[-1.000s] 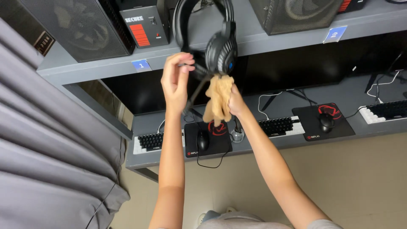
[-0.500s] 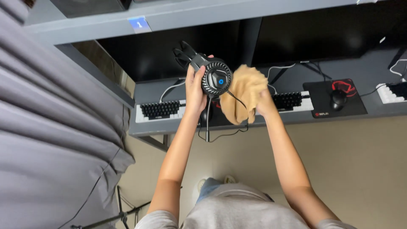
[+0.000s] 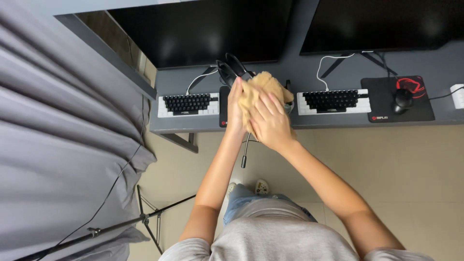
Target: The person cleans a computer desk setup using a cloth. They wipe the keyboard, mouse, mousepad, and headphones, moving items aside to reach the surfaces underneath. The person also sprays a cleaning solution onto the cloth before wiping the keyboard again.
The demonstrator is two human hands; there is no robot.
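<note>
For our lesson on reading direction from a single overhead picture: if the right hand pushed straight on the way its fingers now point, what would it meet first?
The right hand already lies on the tan cloth, fingers pointing toward the desk's back. Straight on, it would press into that cloth and the black headset it wraps; beyond that probably the monitor, though depth is unclear.

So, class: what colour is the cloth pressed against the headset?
Tan, a light yellowish brown; the cloth shows best in the head view.

Both hands (image 3: 258, 116), cloth (image 3: 263, 87), headset (image 3: 232, 67)
</note>
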